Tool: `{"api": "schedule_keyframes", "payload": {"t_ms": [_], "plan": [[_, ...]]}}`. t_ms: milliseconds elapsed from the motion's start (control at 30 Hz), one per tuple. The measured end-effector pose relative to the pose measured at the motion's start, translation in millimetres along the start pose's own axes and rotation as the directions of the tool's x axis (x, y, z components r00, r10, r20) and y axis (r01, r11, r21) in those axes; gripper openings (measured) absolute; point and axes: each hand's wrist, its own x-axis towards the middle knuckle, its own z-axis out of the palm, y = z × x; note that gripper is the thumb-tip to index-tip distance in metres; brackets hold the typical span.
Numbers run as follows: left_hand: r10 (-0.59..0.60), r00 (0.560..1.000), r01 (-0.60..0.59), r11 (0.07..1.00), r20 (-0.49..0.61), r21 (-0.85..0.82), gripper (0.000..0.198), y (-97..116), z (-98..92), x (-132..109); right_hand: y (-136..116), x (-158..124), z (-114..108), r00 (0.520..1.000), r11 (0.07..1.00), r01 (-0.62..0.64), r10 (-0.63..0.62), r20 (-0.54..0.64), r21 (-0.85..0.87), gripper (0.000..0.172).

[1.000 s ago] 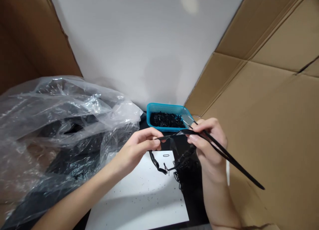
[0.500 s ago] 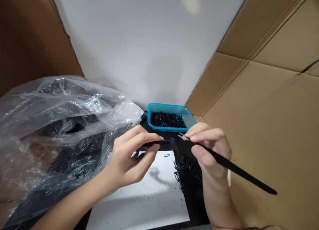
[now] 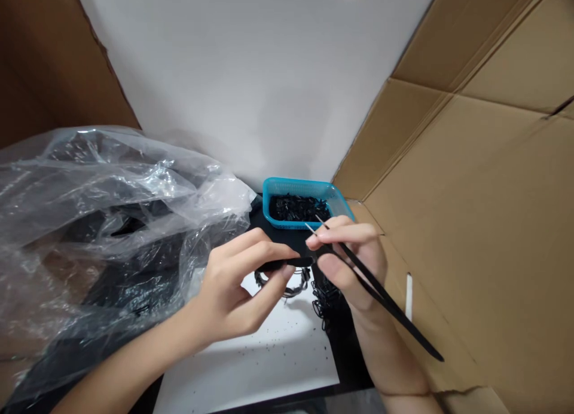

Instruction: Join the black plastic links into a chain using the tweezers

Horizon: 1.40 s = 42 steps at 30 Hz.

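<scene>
My left hand (image 3: 251, 282) is closed, thumb and fingers pinching a small dark, flat piece (image 3: 301, 262) whose kind I cannot make out. Just under those fingers shows a curved, dark ring-like thing (image 3: 293, 291); whether it hangs from the hand or lies on the paper, I cannot tell. Black tweezers (image 3: 381, 291) are gripped in my right hand (image 3: 354, 258), tips pointing up and left, slightly apart, with nothing visible between them. The right thumb is close beside the dark piece. A heap of thin black loops (image 3: 326, 297) lies under my right hand, partly hidden by it.
A blue plastic basket (image 3: 309, 225) with many small black parts stands at the back. White paper (image 3: 251, 372) dotted with dark specks lies below my hands. Crumpled clear plastic (image 3: 134, 193) fills the left side, and cardboard walls (image 3: 470, 223) stand at both sides.
My right hand has moved left, nearer the left hand, and the tweezers have turned so their tips point further upward. The dark piece has tilted, and the ring-like thing now shows beneath it.
</scene>
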Motion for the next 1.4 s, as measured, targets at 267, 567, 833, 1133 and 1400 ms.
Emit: {"api": "schedule_keyframes", "payload": {"t_ms": [267, 567, 833, 1133, 1400], "plan": [[-0.077, 0.994, 0.074, 0.996, -0.071, -0.044, 0.019, 2.1, 4.0, 1.3, 3.8, 1.7, 7.3, 1.000, 0.975, -0.002, 0.002, -0.001, 0.222, 0.021], [-0.137, 0.990, 0.138, 0.987, 0.010, -0.082, 0.024, 4.5, -0.6, -1.8, 0.7, -1.2, -0.1, 0.995, 0.982, 0.058, -0.043, -0.086, 0.182, 0.023], [-0.122, 0.992, 0.122, 0.992, 0.020, -0.037, 0.027, 7.7, -8.3, -0.9, -2.6, 4.3, -14.9, 0.961, 0.987, 0.153, -0.139, -0.239, 0.041, 0.021], [-0.004, 0.997, 0.016, 0.988, -0.076, 0.152, 0.032, 14.5, -17.7, -6.5, -9.6, 6.5, -27.7, 0.924, 0.971, 0.237, -0.226, -0.308, -0.001, 0.021], [-0.180, 0.968, 0.092, 0.902, 0.173, 0.421, 0.047, 24.0, -38.7, -16.6, -4.7, 1.2, -25.1, 0.984, 0.984, 0.174, -0.176, -0.039, -0.042, 0.026]]}}
